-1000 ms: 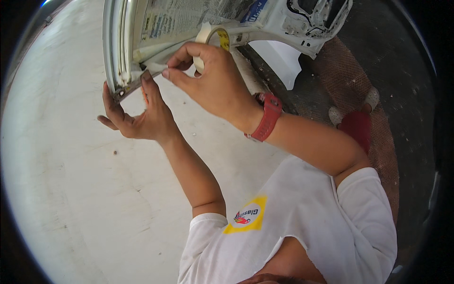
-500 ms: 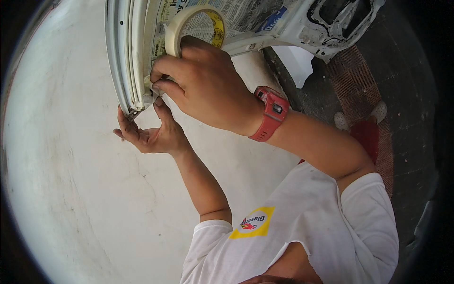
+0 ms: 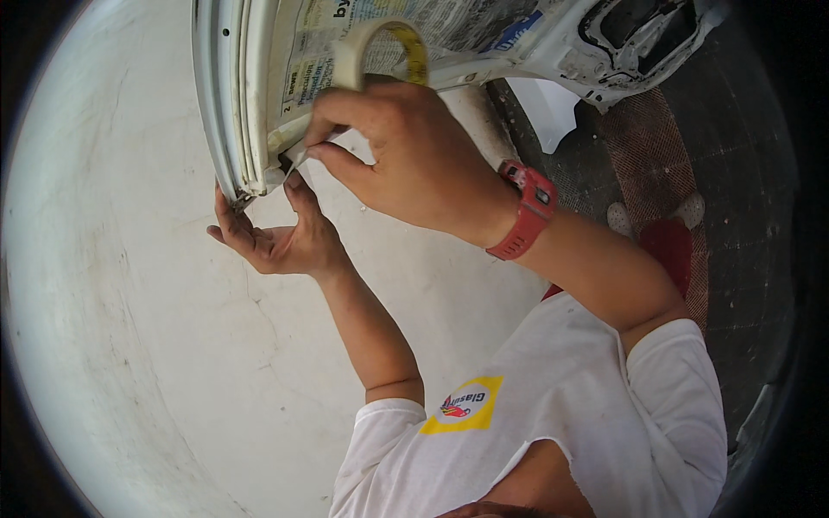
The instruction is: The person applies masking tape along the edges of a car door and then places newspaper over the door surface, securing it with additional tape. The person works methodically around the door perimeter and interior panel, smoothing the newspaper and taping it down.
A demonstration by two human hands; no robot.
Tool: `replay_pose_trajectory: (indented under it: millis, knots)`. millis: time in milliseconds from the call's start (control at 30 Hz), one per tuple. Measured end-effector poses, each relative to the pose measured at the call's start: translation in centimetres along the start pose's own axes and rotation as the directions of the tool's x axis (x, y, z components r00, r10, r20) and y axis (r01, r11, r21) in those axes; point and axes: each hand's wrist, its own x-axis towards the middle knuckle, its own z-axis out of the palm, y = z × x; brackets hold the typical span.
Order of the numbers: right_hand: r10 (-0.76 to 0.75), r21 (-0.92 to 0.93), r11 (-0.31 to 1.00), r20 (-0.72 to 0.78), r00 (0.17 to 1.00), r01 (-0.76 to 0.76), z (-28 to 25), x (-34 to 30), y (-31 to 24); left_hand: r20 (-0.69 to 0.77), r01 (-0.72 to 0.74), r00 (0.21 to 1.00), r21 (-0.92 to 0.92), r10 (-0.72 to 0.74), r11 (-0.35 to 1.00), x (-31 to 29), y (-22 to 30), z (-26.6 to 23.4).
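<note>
A white car body panel with a ribbed edge stands at the upper left. My left hand cups its lower corner, fingers at the outer edge and thumb near the inner side. Just above, my right hand pinches a strip of masking tape between thumb and forefinger; the strip reaches down to the corner by my left thumb. The masking tape roll, pale with a yellow core, sits at the back of the right hand, partly hidden by its fingers. Newspaper covers the panel's inner area.
A curved white part with black-edged openings is at the upper right. Below it lie a white sheet-like piece, a brown woven mat and dark tiled floor. A broad white surface fills the left.
My right hand has drawn away from the panel corner toward the right, pulling the tape strip with it; the roll has moved right too. My left hand stays at the corner.
</note>
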Motion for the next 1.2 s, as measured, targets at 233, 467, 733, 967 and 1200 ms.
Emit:
replay_pose_trajectory:
  millis: [233, 467, 733, 967, 1200]
  knots:
    - [0.133, -0.076, 0.988, -0.053, 0.99, -0.136, 0.3, -0.5, -0.8, 0.005, -0.034, 0.999, 0.03, 0.034, 0.999, 0.2, 0.3, 0.0]
    - [0.034, -0.173, 0.984, -0.08, 0.996, -0.048, 1.6, 0.7, -0.6, -0.007, -0.018, 1.0, 0.027, 0.018, 0.999, 0.3, 0.5, 0.0]
    - [-0.005, -0.205, 0.979, -0.059, 0.998, -0.008, 1.9, 1.0, -0.9, -0.027, -0.034, 0.999, 0.013, 0.035, 0.999, 0.2, 0.6, 0.1]
    - [0.036, -0.244, 0.969, -0.025, 0.999, -0.041, 2.2, 1.2, -1.2, -0.021, -0.074, 0.997, 0.026, 0.074, 0.997, 0.3, 0.4, 0.1]
    - [0.078, -0.171, 0.981, -0.066, 0.995, -0.089, 2.3, 0.8, -1.1, -0.039, -0.026, 0.999, -0.047, 0.025, 0.999, 0.2, 0.8, 0.5]
